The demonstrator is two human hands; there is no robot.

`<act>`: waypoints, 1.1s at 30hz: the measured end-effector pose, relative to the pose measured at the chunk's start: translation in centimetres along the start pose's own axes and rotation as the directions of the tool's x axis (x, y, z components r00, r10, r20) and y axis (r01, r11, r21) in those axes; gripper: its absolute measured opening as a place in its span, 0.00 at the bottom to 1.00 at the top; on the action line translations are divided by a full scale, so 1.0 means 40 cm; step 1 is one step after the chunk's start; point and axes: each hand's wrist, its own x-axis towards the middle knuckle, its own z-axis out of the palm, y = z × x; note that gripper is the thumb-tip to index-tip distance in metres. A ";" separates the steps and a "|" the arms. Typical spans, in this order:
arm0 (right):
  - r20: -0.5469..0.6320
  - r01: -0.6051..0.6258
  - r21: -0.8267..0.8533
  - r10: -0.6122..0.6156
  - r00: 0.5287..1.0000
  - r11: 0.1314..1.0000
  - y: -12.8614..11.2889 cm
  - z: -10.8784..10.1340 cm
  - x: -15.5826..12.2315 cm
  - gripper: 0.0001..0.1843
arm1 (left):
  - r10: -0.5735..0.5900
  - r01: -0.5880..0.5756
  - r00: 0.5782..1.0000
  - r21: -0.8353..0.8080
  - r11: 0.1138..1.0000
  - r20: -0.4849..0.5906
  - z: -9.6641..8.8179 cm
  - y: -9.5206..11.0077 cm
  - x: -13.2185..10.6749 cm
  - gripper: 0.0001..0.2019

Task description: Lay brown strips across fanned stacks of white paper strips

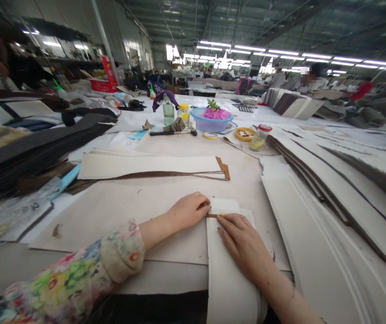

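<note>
A long white strip (225, 274) with a narrow brown folded edge (212, 216) lies lengthwise in front of me, its near end running out of view at the bottom. My left hand (193, 209) is at the strip's left side, thumb and fingertips pinched together at the corner by the brown edge. Over the strip rests my right hand (242, 238), fingers stretched out and fingertips pressing at the right end of the brown edge. Another white piece (225, 204) shows just beyond the fold. Farther off lies a stack of similar white strips (152, 165) with brown ends.
Long white panels (301, 216) are layered along the right. Dark sheets (44, 144) and plastic wrap (27, 209) crowd the left. Toward the back stand a hammer (172, 133), a blue basin (209, 121), a red-lidded jar (260, 138) and a yellow dish (245, 133).
</note>
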 end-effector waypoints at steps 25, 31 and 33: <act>-0.148 -0.037 0.212 0.069 0.987 0.977 -0.001 -0.009 -0.032 0.09 | -0.292 0.552 0.829 -0.778 0.299 0.476 -0.024 0.033 -0.002 0.32; -0.237 -0.113 0.157 0.149 0.960 0.981 -0.009 -0.014 -0.040 0.05 | -0.109 0.402 0.910 -0.787 0.468 0.400 0.023 0.087 0.004 0.23; -0.287 -0.204 0.147 0.239 0.928 0.968 -0.002 -0.013 -0.052 0.04 | -0.104 0.382 0.918 -0.783 0.491 0.383 0.030 0.092 0.002 0.25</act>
